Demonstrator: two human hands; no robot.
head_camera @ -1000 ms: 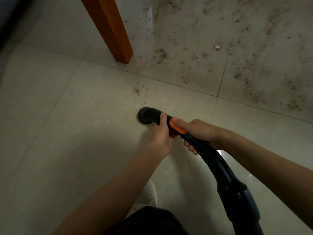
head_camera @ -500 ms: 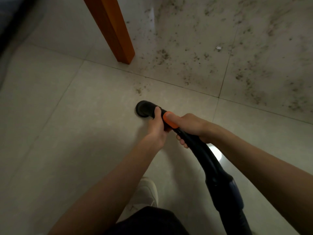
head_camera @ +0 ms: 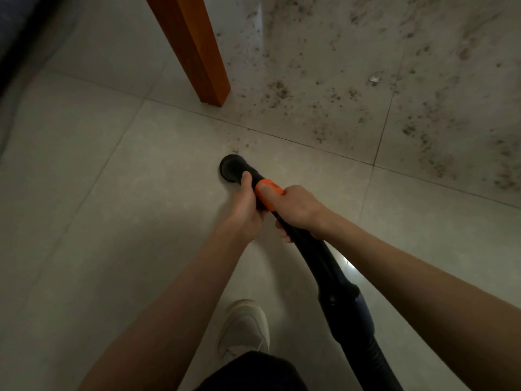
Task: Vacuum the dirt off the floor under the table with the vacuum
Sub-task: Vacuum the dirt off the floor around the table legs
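Note:
A black vacuum wand [head_camera: 324, 258] with an orange button [head_camera: 269, 193] runs from the lower right up to its round nozzle [head_camera: 232, 167], which points at the pale tiled floor. My left hand [head_camera: 248, 206] grips the wand just behind the nozzle. My right hand [head_camera: 298, 208] grips it a little further back, thumb lying on the orange button. Dark dirt specks [head_camera: 277, 93] are scattered over the tiles beyond the nozzle, and a small patch of dirt [head_camera: 235, 149] lies just ahead of it.
An orange wooden table leg [head_camera: 194, 49] stands on the floor at upper centre, left of the dirt. A small white scrap [head_camera: 374, 79] lies among the specks. My light shoe [head_camera: 245, 328] is on the tile below my arms. A dark edge [head_camera: 11, 60] runs along the far left.
The nozzle and both hands have moved forward, closer to the small dirt patch and the tile joint. The grip of both hands on the wand is unchanged.

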